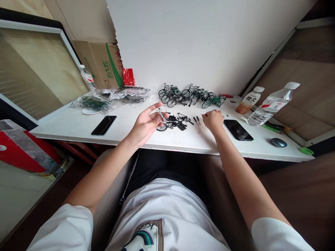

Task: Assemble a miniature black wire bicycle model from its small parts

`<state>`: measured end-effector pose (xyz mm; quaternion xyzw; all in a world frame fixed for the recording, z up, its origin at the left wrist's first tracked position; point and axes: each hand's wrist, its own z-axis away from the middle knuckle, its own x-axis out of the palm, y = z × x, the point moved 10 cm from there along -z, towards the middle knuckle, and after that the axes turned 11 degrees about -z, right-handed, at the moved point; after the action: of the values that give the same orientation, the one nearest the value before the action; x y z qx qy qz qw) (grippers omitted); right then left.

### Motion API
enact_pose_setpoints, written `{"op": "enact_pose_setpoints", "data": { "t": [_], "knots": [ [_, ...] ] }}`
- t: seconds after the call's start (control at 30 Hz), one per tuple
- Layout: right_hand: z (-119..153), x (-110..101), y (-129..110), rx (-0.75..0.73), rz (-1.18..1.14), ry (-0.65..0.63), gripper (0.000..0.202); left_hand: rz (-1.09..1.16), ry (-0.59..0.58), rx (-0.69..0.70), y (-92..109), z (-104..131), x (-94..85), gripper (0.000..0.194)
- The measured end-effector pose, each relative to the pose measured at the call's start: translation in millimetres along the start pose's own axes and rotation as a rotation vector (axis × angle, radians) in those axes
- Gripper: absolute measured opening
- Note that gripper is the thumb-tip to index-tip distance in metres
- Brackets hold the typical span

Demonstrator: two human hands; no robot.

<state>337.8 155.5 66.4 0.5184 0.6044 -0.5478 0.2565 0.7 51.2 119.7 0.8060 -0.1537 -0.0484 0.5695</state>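
Between the thumb and fingers of my left hand (pixel 148 124) is a small silvery bicycle part (pixel 161 115), with a dark wheel (pixel 162 128) just below it. My right hand (pixel 213 120) is pinched closed on a small dark item at its fingertips, too small to name. Two slim dark tools (pixel 196 120) lie on the table just left of my right hand. Loose black bicycle parts (pixel 180 123) are scattered between my hands. Behind them stand several model bicycles (pixel 178 97), some with green parts such as a green basket (pixel 216 101).
On the white table (pixel 125 134) lie a phone (pixel 104 125) at left, another phone (pixel 238 130) and a mouse (pixel 278 142) at right. Plastic-bagged parts (pixel 95 103) sit back left. A brown drink bottle (pixel 250 100) and a water bottle (pixel 273 104) stand back right.
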Motion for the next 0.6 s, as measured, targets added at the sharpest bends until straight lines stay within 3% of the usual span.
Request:
{"op": "enact_pose_setpoints", "data": {
  "t": [0.17, 0.4, 0.5, 0.6],
  "knots": [
    [-3, 12, 16, 0.108, 0.03, -0.088, 0.036, 0.028, -0.005, -0.007, -3, -1, -0.2, 0.064],
    [-2, 18, 19, 0.141, 0.014, -0.139, 0.037, -0.022, 0.051, -0.016, -9, -5, -11.3, 0.065],
    [-3, 15, 15, 0.11, -0.008, -0.103, 0.038, -0.035, 0.095, -0.026, -12, -7, -17.4, 0.064],
    [-2, 11, -9, -0.032, -0.19, -0.096, 0.036, -0.091, 0.106, -0.052, -16, -9, -19.2, 0.063]
  ]
}}
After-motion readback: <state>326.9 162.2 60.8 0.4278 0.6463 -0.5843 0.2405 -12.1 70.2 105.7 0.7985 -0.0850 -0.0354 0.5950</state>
